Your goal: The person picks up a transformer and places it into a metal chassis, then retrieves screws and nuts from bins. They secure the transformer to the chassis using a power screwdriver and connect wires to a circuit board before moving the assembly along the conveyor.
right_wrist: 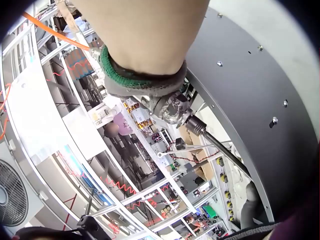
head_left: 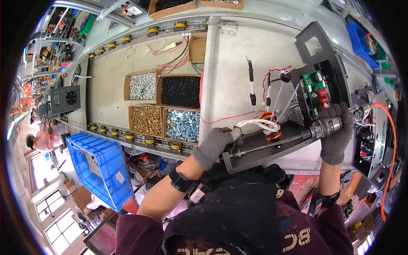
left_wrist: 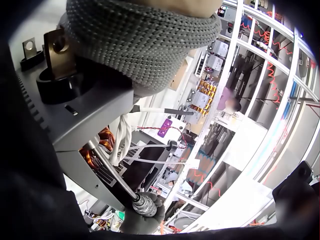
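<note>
My right hand (head_left: pixel 338 140), in a grey glove, grips a pneumatic screwdriver (head_left: pixel 325 127). Its long bit (left_wrist: pixel 114 170) runs inside a dark grey metal case (head_left: pixel 255 160) to the end wall, just beside my left hand (head_left: pixel 213 146). That gloved hand pinches thick white wires (head_left: pixel 257 123) at the same end of the case. The wires lead to a copper-wound coil (head_left: pixel 273 136) inside. Brass terminals (left_wrist: pixel 61 52) with black collars stand on the case's outer end in the left wrist view, where the cuff hides my left fingers. A green circuit board (head_left: pixel 313 93) sits at the case's far end.
Cardboard boxes of silver screws (head_left: pixel 142 86), black screws (head_left: pixel 180 91), brass pieces (head_left: pixel 146 120) and zinc-coloured fasteners (head_left: pixel 182 124) stand left. An orange hose (head_left: pixel 393 140) trails from the screwdriver. A blue crate (head_left: pixel 114 180) stands below the roller line.
</note>
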A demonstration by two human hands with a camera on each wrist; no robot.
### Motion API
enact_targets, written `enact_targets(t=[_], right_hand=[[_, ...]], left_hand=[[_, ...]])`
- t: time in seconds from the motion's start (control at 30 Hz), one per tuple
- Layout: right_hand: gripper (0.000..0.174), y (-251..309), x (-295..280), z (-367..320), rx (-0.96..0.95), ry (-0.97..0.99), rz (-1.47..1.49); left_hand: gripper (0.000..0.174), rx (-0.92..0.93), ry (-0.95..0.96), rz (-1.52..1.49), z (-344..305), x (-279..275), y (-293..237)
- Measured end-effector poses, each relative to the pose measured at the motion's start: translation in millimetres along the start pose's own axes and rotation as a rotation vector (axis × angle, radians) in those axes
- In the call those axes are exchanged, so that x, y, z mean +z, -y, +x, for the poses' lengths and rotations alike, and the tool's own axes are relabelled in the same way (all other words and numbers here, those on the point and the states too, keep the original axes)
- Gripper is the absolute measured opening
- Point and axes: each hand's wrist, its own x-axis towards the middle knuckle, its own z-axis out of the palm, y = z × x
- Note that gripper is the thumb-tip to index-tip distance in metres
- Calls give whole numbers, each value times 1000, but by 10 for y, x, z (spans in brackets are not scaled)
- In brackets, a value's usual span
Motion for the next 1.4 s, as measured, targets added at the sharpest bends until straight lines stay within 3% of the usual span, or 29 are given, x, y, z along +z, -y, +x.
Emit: enact_targets(t=[0.23, 0.37, 0.47, 0.7, 0.77, 0.8, 0.93, 0.97, 1.03, 1.07, 1.1, 1.2, 1.23, 1.3, 1.4], right_hand=[[21, -90, 237, -64, -88, -210, -36], [20, -98, 257, -93, -42, -162, -31], [20, -94, 227, -119, -90, -148, -12], [24, -103, 344, -426, -247, -562, -90], [25, -52, 50, -490, -185, -234, -45], [17, 11, -119, -472, -109, 72, -55], [14, -102, 369, -442, -240, -524, -233], [14, -85, 310, -461, -249, -517, -227], [13, -16, -31, -478, -192, -258, -90], [13, 15, -149, -447, -129, 20, -16], [13, 38, -200, -460, -135, 32, -17], [17, 105, 261, -433, -182, -375, -134], [23, 246, 270, -365, -159, -181, -134], [25, 491, 744, -216, -270, -163, -249], [30, 786, 1692, 92, -502, 10, -509]], left_hand=[[32, -22, 16, -72, -8, -25, 0], [32, -56, -13, -66, -31, -17, -32], [34, 20, -1, -11, -5, -48, 5], [39, 23, -13, 51, -28, -44, -17], [40, 45, -6, 119, -21, -59, -21], [41, 30, -8, 94, -6, -67, 1], [44, 29, -15, 120, 6, -59, 1], [44, 40, -14, 127, -8, -55, -6], [45, 37, 2, 100, -40, -44, -14], [47, 120, 40, 182, -6, -78, 24], [47, 134, 39, 183, 33, -99, 78], [45, 94, 64, 296, 4, -120, 17], [44, 80, 87, 324, -55, -108, -55], [40, 176, 247, 305, 117, -243, 146], [42, 244, 586, -12, 76, -411, 246]])
